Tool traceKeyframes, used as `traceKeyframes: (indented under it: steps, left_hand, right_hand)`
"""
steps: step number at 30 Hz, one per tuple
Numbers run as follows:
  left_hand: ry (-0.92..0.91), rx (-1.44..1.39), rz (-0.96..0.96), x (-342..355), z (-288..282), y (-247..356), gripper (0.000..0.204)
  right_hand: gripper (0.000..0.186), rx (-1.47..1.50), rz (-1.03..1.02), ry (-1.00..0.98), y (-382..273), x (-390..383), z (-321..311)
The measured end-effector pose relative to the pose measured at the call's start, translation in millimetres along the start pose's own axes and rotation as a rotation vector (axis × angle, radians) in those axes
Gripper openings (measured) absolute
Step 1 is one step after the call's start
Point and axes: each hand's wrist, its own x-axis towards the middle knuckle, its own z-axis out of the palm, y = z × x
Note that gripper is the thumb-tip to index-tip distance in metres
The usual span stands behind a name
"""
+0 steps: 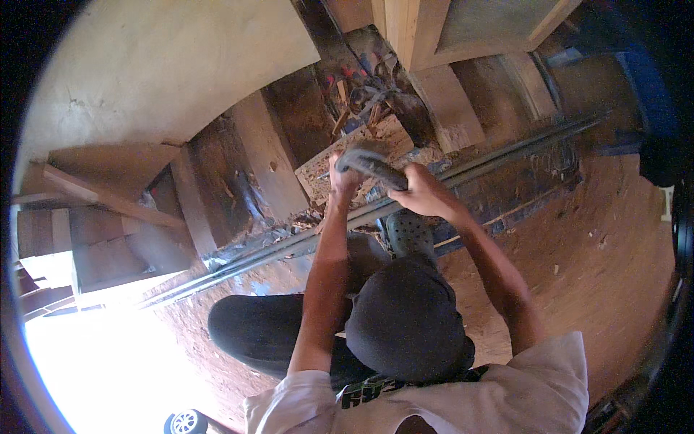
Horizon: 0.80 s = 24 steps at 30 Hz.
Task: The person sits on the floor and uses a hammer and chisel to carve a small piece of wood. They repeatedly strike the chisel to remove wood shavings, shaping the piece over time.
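Note:
My right hand [421,194] is closed round the dark handle of a hammer [372,163], whose blurred metal head is over my left hand. My left hand [343,181] is closed at the near left part of a rough, flaky board [384,132]; what its fingers hold is hidden behind the hammer head. Beyond the board lies a jumble of small wood offcuts and dark metal pieces [372,98].
Long metal rods [526,139] run diagonally below the board. Timber planks [260,152], wooden frames [557,18] and a pale sheet [166,65] surround it. My dark-trousered legs [260,325] and green perforated clog [410,231] are on the dirt floor [571,289]. A small wheel [186,421] shows bottom left.

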Motion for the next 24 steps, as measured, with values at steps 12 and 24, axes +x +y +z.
traceKeyframes:
  steps: [12, 24]
  left_hand:
    - [0.158, -0.042, -0.172, 27.6, -23.2, 12.8, 0.023]
    - [0.135, -0.093, -0.212, 27.4, -37.9, 6.9, 0.026]
  right_hand:
    - [0.021, 0.079, -0.064, 0.32, -0.1, 16.1, 6.9]
    - [0.031, -0.021, 0.072, 0.171, -17.4, 15.4, -13.3]
